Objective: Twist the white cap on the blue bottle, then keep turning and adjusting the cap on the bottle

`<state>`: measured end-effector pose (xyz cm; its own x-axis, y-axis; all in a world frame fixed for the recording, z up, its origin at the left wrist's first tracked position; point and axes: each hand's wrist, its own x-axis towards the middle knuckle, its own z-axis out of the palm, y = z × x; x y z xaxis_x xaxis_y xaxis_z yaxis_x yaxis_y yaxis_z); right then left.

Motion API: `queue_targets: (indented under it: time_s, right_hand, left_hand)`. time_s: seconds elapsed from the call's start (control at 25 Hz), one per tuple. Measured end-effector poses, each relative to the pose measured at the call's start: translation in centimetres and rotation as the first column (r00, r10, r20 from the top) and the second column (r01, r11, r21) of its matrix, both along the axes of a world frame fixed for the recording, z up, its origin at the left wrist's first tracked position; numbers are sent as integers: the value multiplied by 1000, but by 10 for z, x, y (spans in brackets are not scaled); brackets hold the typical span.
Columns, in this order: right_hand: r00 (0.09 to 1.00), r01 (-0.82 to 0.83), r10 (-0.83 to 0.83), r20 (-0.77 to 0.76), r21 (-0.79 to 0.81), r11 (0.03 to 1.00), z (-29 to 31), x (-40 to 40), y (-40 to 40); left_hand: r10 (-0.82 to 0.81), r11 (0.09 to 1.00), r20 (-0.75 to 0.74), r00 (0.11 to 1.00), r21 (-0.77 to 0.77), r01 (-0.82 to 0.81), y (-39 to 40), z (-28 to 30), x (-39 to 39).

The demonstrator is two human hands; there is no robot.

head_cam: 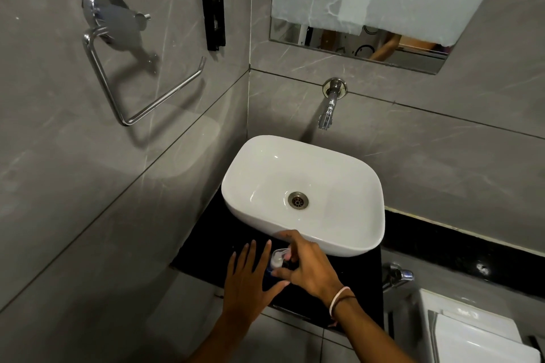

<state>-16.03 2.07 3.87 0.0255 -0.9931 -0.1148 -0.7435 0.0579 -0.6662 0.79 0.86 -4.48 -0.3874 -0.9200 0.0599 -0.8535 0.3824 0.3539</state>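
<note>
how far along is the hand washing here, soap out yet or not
Early. Done: both hands are at the pump bottle on the black counter. In hand: the right hand grips the pump head, the left hand lies open beside it. Left: no soap visible on the hands, the tap shows no water, the basin looks dry.

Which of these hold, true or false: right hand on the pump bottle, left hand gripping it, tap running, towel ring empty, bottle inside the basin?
1. The right hand holds the pump bottle. True.
2. The left hand grips the bottle. False: its fingers are straight, beside the bottle.
3. The tap is running. False: no water shows.
4. The towel ring hangs empty. True.
5. The bottle stands inside the basin. False: it is on the black counter in front.
</note>
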Motion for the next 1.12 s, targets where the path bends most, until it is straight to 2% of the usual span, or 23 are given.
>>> queue_targets:
  time_s: [0.12, 0.16, 0.28, 0.36, 0.4, 0.52, 0.6, 0.68, 0.8, 0.92, 1.12]
  right_hand:
    - [995, -54, 55, 83, -13, 998, -5, 2, 0]
    - [996, -61, 62, 59, -22, 998, -5, 3, 0]
    - [986, -80, 76, -147, -26, 996, 2, 4, -4]
    - [954, -199, 196, -226, 12, 980, 6, 8, -9]
    - [941, -240, 239, -238, 23, 970, 7, 10, -12]
    - [933, -211, 219, -285, 59, 976, 15, 7, -17]
    - [906, -241, 240, -349, 44, 970, 14, 13, -30]
    - [889, -273, 284, -358, 81, 958, 10, 7, -31]
    - [830, -407, 425, -361, 128, 904, 11, 7, -32]
    - [760, -420, 472, -448, 217, 881, 21, 10, -37]
    - [610, -493, 548, -572, 268, 828, 25, 16, -51]
  left_hand:
    - [-21, 1000, 14, 1000, -7, 21, 0, -1, 1]
    - [-23, 1000, 6, 1000, -8, 23, 0, 0, 1]
    - [-40, 999, -3, 999, -35, 39, -1, -5, 1]
    - [-28, 997, -33, 999, -70, 26, -1, -5, 0]
    - [-2, 997, -58, 998, -71, -2, -2, -7, 2]
    - [9, 988, -51, 999, -153, -16, 0, -13, -5]
    - [86, 985, -91, 992, -144, -99, -5, -15, -4]
    - [31, 978, -86, 996, -205, -48, -4, -36, -4]
    - [28, 970, -100, 995, -236, -51, -5, -51, 2]
    - [28, 983, -98, 995, -176, -45, -7, -47, -1]
    - [50, 986, -107, 993, -150, -66, -8, -38, -3]
